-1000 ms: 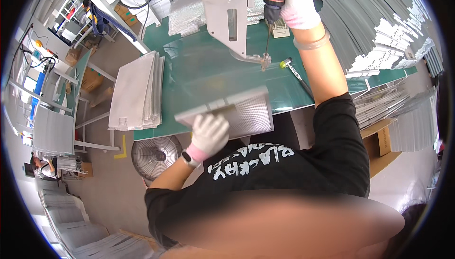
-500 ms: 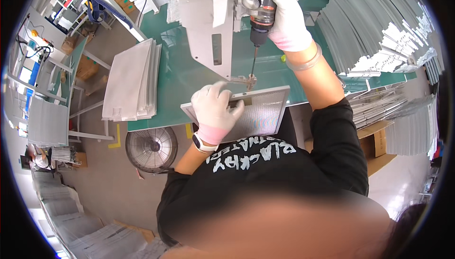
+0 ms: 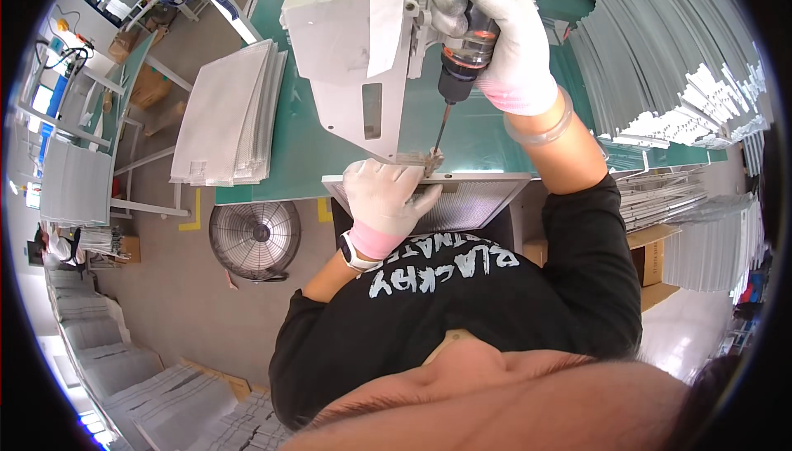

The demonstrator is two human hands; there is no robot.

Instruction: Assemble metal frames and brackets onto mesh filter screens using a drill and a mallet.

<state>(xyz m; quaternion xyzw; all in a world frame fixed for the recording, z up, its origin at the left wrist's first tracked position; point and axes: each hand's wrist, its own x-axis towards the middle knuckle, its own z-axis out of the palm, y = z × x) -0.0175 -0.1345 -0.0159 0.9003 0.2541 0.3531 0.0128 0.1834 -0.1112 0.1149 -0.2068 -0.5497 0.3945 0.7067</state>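
My right hand (image 3: 516, 42), in a white glove with a pink cuff, is wrapped around a black electric screwdriver (image 3: 468, 55) with orange rings. Its long thin bit slants down to a small metal fitting (image 3: 432, 160) at the lower tip of a tall pale grey machine (image 3: 346, 63). Beneath that fitting is a metal-framed mesh panel (image 3: 472, 203), held in front of the bench edge. My gloved left hand (image 3: 381, 202) grips the panel's upper frame on its left side, the thumb against the mesh face. The fingertips are close to the fitting; whether they touch it cannot be made out.
The machine stands on a green-topped bench (image 3: 301, 150). A stack of white flat panels (image 3: 223, 113) lies at its left, and many long grey frame strips (image 3: 676, 55) are piled at the right. A round floor fan (image 3: 254, 240) stands below the bench on the left.
The panel's top edge has come up close under the machine's tip and now looks more level. My left hand has shifted with it. The screwdriver leans more, and the head view has shifted slightly.
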